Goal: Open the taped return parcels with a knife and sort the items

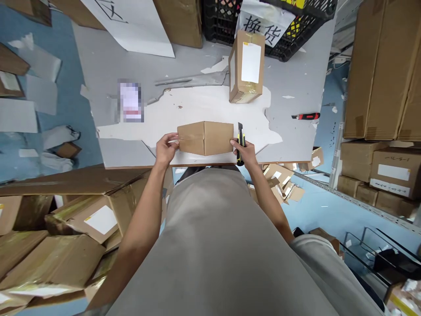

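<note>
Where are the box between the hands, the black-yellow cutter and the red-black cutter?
Cardboard box (204,138): head view, on the crease across its middle.
Black-yellow cutter (241,141): head view, on its handle.
Red-black cutter (308,116): head view, on its handle.

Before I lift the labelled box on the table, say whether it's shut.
Shut: the labelled box shows tape and no raised flap.

A red-and-black cutter (306,116) lies near the right edge of a gray desk (296,79), while a black crate (289,48) bearing a handwritten paper sign (263,21) stands at the far edge. Tall cartons (378,66) rise beyond the right edge; white sheets (42,96) litter the blue floor (70,66) past the left.
</note>
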Available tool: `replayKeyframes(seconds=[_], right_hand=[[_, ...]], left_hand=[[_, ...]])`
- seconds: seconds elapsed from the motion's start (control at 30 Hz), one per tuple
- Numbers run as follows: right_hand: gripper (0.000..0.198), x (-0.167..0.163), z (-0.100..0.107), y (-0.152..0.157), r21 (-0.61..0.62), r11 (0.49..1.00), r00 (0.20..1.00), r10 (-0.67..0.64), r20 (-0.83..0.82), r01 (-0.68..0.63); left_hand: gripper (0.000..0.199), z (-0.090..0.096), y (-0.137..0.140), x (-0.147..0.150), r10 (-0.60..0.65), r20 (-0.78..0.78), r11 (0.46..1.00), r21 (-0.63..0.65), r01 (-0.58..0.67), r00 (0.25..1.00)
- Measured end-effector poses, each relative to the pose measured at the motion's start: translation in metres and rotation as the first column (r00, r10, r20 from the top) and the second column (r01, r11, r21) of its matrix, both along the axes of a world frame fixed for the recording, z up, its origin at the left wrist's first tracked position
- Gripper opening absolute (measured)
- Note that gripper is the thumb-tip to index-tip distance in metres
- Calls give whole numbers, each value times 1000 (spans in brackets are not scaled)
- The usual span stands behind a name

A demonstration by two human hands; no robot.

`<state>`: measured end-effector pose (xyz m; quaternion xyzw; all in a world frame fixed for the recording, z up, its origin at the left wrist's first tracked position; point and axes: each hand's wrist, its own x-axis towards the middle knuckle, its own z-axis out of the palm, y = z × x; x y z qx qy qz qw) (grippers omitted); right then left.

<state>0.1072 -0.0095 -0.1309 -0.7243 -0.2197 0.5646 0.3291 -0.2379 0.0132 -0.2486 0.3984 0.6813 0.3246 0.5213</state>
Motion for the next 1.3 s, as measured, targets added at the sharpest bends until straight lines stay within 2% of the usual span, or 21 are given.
replayKeyframes(seconds=[0.1,0.17,0.27,0.37,0.47,0.53,0.6,0.67,0.73,0.83,0.9,1.07,1.3], right_hand=[[53,9,20,3,86,996,996,7,93,-15],[51,15,28,6,111,991,978,44,203,-68],[47,17,32,10,87,980,920,135,369,-179],[45,13,35,11,35,952,822,245,514,-305],[44,5,45,10,-24,906,667,329,668,-423],[46,-2,56,6,-36,886,592,339,731,-463],[51,-11,71,-2,-31,870,572,350,742,-492],[56,-22,85,-13,-51,833,570,419,707,-550],[57,-35,97,-23,-105,761,537,541,647,-640],[55,-56,106,-32,-196,638,434,685,585,-744],[55,-67,106,-33,-246,591,374,726,577,-768],[58,-82,104,-28,-319,538,296,767,569,-780],[58,-95,108,-32,-426,512,224,795,563,-746]], left_hand=[[77,-12,4,39,-9,88,998,-61,14,996],[84,-18,7,63,-102,113,990,-88,112,988],[66,-15,13,79,-285,63,957,-33,287,956],[49,11,21,69,-293,9,953,84,292,956],[51,53,30,56,-285,53,945,181,271,957],[52,78,37,56,-328,50,926,215,310,943],[52,94,43,60,-371,44,907,230,352,928],[47,101,48,65,-393,49,898,237,371,918],[41,101,51,67,-400,58,895,242,376,915],[38,99,53,66,-405,69,894,242,378,912],[37,99,52,64,-404,80,895,241,375,911],[37,98,50,63,-408,97,892,252,375,908],[41,94,49,63,-417,106,889,256,380,903]])
